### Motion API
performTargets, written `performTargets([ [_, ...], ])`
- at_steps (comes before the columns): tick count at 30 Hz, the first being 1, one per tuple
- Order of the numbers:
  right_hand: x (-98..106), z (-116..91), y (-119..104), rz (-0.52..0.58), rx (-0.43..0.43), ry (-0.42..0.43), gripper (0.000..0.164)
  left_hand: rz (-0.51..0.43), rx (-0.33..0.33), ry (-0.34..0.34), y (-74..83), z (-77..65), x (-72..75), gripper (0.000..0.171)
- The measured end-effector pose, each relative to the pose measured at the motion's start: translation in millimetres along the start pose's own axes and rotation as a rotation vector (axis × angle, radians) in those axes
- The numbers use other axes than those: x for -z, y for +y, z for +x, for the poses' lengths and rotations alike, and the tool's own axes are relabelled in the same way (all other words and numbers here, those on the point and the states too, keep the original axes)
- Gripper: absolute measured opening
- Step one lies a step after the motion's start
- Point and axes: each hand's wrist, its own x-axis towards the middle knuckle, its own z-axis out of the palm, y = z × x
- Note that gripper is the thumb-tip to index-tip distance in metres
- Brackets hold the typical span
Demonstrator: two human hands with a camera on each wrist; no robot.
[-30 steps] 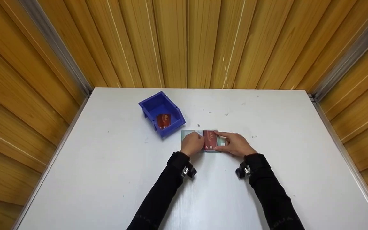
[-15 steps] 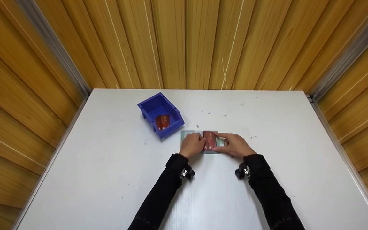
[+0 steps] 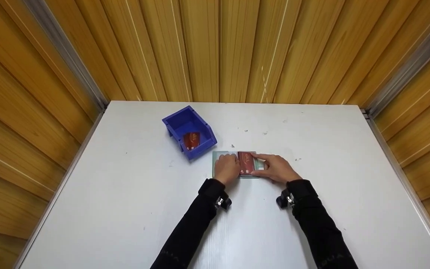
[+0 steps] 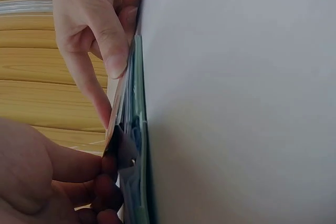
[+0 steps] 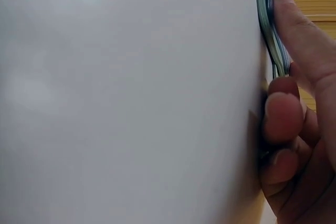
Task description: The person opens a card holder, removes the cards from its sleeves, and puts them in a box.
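A green-edged card holder with clear sleeves (image 3: pixel 215 157) lies open on the white table. Over its right-hand page is a red card (image 3: pixel 246 163). My left hand (image 3: pixel 227 168) covers much of the left page; in the left wrist view its thumb and fingers pinch the card's near-side edge, slightly raised from the sleeves. My right hand (image 3: pixel 277 168) spans the right side, with thumb and index finger spread on the page across the card's right edge. The right wrist view shows that thumb (image 5: pixel 299 30) pressing the sleeves while other fingers curl at the holder's end.
A blue plastic bin (image 3: pixel 177 121) stands behind and left of the holder, with red cards (image 3: pixel 191 141) inside. Small marks dot the white tabletop (image 3: pixel 125 209). Wood-patterned panels (image 3: pixel 215 52) wall in the back and sides.
My left hand has shifted slightly and its fingers have rearranged at the card's left edge, their knuckles now turned more forward. The right hand keeps its place on the holder.
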Motion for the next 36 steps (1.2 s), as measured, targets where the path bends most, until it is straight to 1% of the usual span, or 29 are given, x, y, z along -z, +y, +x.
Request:
performTargets([
  [7, 1, 0, 1, -0.009, -0.006, 0.005, 0.079, -0.029, -0.015, 0.02, -5.4, -1.6, 5.0, 0.02],
  [10, 1, 0, 1, -0.019, -0.005, 0.008, 0.078, -0.056, -0.01, 0.046, -8.8, -2.5, 9.8, 0.021],
  [15, 0, 0, 1, -0.016, -0.002, -0.004, 0.079, -0.074, -0.002, 0.073, -14.6, -6.1, 19.6, 0.024],
  [19, 0, 0, 0, -0.003, -0.001, -0.011, 0.078, -0.084, -0.031, 0.094, -18.1, -7.6, 27.4, 0.024],
  [24, 2, -1, 0, -0.004, 0.01, -0.007, 0.077, -0.045, -0.074, 0.128, -21.4, -7.7, 33.9, 0.022],
  [25, 2, -1, 0, -0.008, 0.014, -0.007, 0.077, -0.035, -0.09, 0.145, -28.5, -2.2, 26.3, 0.025],
  [28, 2, -1, 0, -0.018, 0.019, -0.009, 0.076, -0.025, -0.094, 0.16, -28.6, -3.2, 31.1, 0.023],
  [31, 2, -1, 0, -0.019, 0.022, -0.01, 0.076, -0.026, -0.096, 0.173, -27.1, -3.3, 38.7, 0.024],
  [32, 2, -1, 0, -0.018, 0.023, -0.009, 0.076, -0.031, -0.085, 0.169, -19.6, -9.0, 51.3, 0.021],
  [36, 2, -1, 0, -0.015, 0.028, -0.008, 0.076, -0.041, -0.092, 0.214, -18.2, -5.5, 68.1, 0.022],
])
